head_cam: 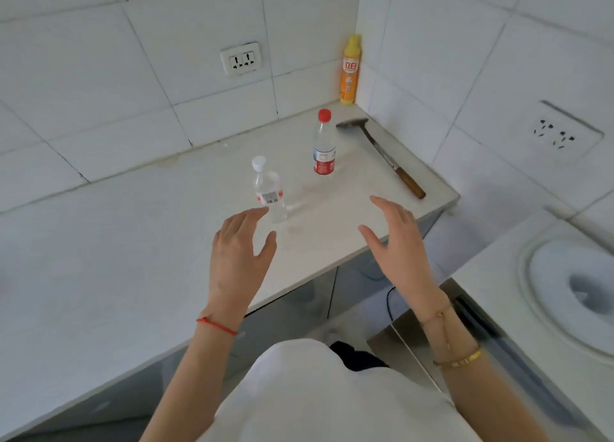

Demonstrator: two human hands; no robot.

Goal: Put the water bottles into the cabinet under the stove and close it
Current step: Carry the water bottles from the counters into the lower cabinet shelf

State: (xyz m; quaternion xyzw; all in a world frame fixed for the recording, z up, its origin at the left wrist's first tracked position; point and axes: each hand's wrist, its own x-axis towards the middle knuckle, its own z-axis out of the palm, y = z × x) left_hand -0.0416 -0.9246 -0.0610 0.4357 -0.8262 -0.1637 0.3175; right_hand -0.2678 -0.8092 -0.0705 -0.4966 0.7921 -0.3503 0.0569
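Fingers spread and relaxed, our left hand hovers over the white countertop holding nothing, its fingertips just beside the white-capped water bottle, though we cannot tell whether they touch it. Our right hand is likewise spread and empty, above the counter's front edge. Further back stands the red-capped water bottle, upright and apart from the first. A cleaver lies near the right wall, and a yellow detergent bottle stands in the corner. Grey cabinet doors below the counter appear closed.
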